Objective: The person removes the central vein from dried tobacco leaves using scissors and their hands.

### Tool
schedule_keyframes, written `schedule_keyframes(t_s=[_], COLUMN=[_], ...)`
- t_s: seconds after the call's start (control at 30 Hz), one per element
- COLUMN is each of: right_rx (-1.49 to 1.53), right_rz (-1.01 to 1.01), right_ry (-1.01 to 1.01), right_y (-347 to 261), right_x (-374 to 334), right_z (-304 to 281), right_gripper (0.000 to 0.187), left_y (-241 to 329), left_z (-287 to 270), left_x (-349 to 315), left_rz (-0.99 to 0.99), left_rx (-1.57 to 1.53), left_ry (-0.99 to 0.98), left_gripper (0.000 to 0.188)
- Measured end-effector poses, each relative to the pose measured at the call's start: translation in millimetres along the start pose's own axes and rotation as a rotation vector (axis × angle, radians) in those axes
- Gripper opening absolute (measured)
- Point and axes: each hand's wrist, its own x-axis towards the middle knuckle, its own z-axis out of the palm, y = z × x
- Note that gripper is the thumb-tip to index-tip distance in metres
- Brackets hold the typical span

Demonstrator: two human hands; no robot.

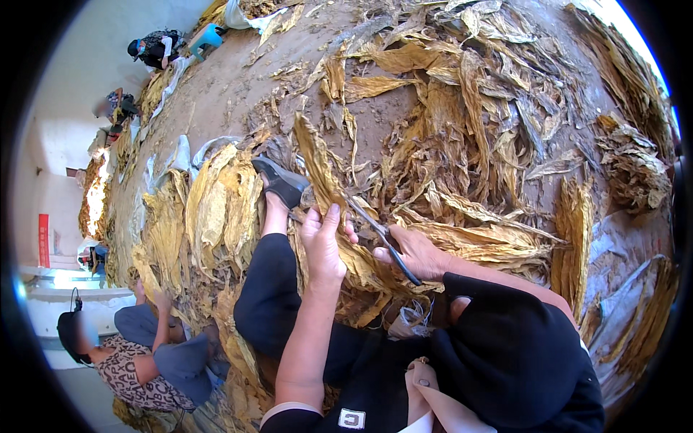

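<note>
Leaf heap (pixel 462 123): 1 o'clock.
Black shoe (pixel 290 190): 10 o'clock, near the dried leaf (pixel 313 155).
Left hand (pixel 323 242): pinching that leaf, its tip toward 11 o'clock.
Right hand (pixel 419 255): closed around a slim dark tool (pixel 393 251).

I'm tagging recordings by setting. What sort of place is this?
Probably a workroom or shed for dried leaves, perhaps tobacco: long yellow-brown heaps of them lie across the floor, a pale wall encloses one side, and a co-worker sits beside more.
</note>
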Motion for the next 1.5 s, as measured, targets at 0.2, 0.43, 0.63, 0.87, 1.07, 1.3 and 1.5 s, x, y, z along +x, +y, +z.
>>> schedule_keyframes(t_s=[0.2, 0.43, 0.63, 0.87, 1.07, 1.3, 1.5], right_rx=[-0.034, 0.010, 0.548, 0.076, 0.088, 0.071, 0.155], right_rz=[-0.069, -0.099, 0.126, -0.036, 0.018, 0.071, -0.007], right_ry=[0.051, 0.096, 0.090, 0.233, 0.202, 0.157, 0.178], right_y=[6, 9, -3, 5, -6, -5, 3], right_x=[0, -1, -8, -1, 1, -4, -1], right_z=[3, 6, -1, -15, -17, -20, -10], right_gripper=[0.067, 0.058, 0.051, 0.063, 0.072, 0.059, 0.058], left_y=[-9, -10, -8, -5, -13, -10, -9], left_z=[2, 4, 6, -4, 7, 10, 12], left_x=[-2, 0, -5, -10, -24, -18, -22], left_rz=[-0.075, -0.171, -0.194, -0.090, -0.106, -0.108, -0.214], left_rx=[-0.027, -0.163, -0.164, 0.152, 0.285, 0.190, 0.289], left_ry=[-0.013, 0.048, 0.037, 0.055, -0.018, 0.009, -0.091], left_gripper=[0.013, 0.011, 0.011, 0.016, 0.014, 0.013, 0.012])
